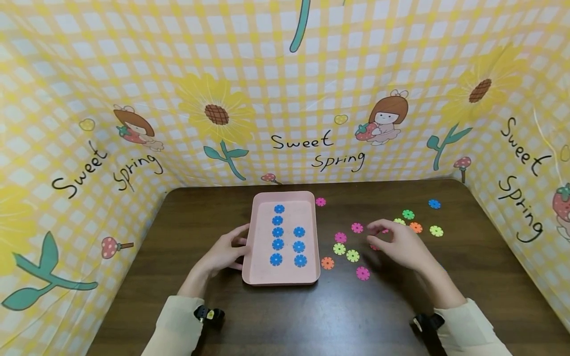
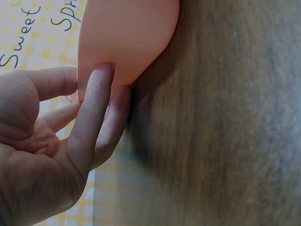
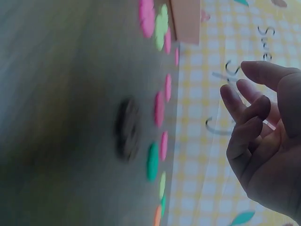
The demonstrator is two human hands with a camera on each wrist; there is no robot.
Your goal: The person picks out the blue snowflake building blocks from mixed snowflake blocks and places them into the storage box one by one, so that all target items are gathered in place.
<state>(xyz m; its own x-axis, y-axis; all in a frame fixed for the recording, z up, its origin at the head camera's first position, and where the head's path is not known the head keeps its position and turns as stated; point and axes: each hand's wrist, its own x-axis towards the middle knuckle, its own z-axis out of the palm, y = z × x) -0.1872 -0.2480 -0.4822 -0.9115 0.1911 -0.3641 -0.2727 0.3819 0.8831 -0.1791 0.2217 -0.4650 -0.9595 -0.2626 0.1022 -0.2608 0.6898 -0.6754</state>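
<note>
A pink tray (image 1: 281, 283) lies on the table, bearing two columns of blue notched discs (image 1: 278, 232). At the tray's left side is my left hand (image 1: 225, 252); its fingertips touch the outer wall (image 2: 127, 33) and rim, with none reaching inside. My right hand (image 1: 398, 243) hovers over scattered discs to the right of the tray. Its thumb and index finger stand apart with nothing between them, and the fingers (image 3: 247, 115) are loosely bent. Pink discs (image 1: 357, 228) lie just left of its fingertips. The hand hides part of a yellow-green disc (image 1: 399, 222) and some pink ones.
Around the right hand lie yellow-green discs (image 1: 353, 255), orange discs (image 1: 327, 263), a green disc (image 1: 407, 214) and a loose blue disc (image 1: 434, 203). A dark-looking disc (image 3: 128, 129) shows in the right wrist view. Checked cloth (image 1: 258, 99) walls the wooden table (image 1: 285, 316) at back and sides.
</note>
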